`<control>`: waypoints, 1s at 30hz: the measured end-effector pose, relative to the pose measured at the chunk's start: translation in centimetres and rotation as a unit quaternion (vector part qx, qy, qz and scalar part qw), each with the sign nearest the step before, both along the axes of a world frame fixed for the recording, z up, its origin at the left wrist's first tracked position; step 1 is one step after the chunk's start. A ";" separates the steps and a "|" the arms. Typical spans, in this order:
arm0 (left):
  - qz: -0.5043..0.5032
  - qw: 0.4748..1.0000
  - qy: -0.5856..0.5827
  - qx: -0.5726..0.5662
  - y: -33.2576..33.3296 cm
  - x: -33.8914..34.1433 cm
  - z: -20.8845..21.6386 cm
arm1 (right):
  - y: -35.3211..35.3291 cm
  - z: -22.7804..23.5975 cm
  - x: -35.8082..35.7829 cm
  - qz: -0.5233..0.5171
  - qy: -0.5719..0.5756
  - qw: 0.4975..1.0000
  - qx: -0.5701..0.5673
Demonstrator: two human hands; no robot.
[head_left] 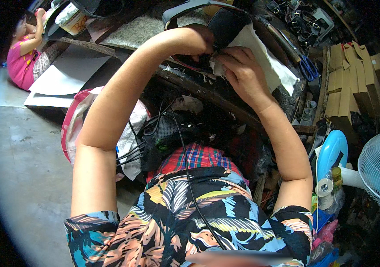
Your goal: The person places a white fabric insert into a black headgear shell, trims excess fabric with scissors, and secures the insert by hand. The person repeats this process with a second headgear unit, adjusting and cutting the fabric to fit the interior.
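Both my hands are together at the workbench edge, at the top middle of the view. My left hand (199,41) is bent round and closed on a black sheet-like piece (228,24), its fingertips partly hidden in shadow. Beside it my right hand (245,73) has its fingers pinched together at the lower edge of the same piece, where a small whitish scrap shows. A white cloth (263,53) with frayed edges lies behind and to the right of my right hand. Above my left hand curves a grey band (188,10); whether it joins the black piece, I cannot tell.
Blue-handled scissors (308,66) lie at the bench's right. Cardboard boxes (343,89) and a fan (374,164) stand farther right. White sheets (68,75) and a pink-rimmed container (68,133) are at left. A person (23,58) sits far left. A black cable (185,164) hangs before me.
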State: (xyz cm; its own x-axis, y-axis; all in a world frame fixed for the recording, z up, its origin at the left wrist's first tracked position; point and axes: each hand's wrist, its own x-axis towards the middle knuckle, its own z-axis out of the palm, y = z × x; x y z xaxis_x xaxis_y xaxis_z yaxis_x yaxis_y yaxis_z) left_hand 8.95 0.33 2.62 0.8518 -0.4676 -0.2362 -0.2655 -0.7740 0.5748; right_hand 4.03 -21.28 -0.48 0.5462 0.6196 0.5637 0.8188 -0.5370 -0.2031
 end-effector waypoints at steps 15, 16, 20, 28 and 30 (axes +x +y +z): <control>-0.112 0.960 -0.255 0.012 -0.1 -0.7 -1.8 | 0.0 -0.1 -0.5 0.009 -0.076 0.994 -0.080; -0.092 0.962 -0.255 -0.021 -0.3 -1.2 -1.6 | -0.1 -0.1 -0.5 0.015 -0.077 0.995 -0.069; 0.035 0.984 -0.163 0.066 -1.0 -3.8 -0.1 | -0.4 -0.1 -0.4 0.044 -0.051 0.998 -0.014; -0.007 0.989 -0.110 0.100 -0.9 -5.2 2.1 | -0.8 0.0 -0.5 0.058 -0.013 0.998 -0.013; -0.018 0.990 -0.106 0.094 -0.2 -4.8 1.1 | -0.8 0.2 -0.6 0.062 -0.006 0.998 -0.008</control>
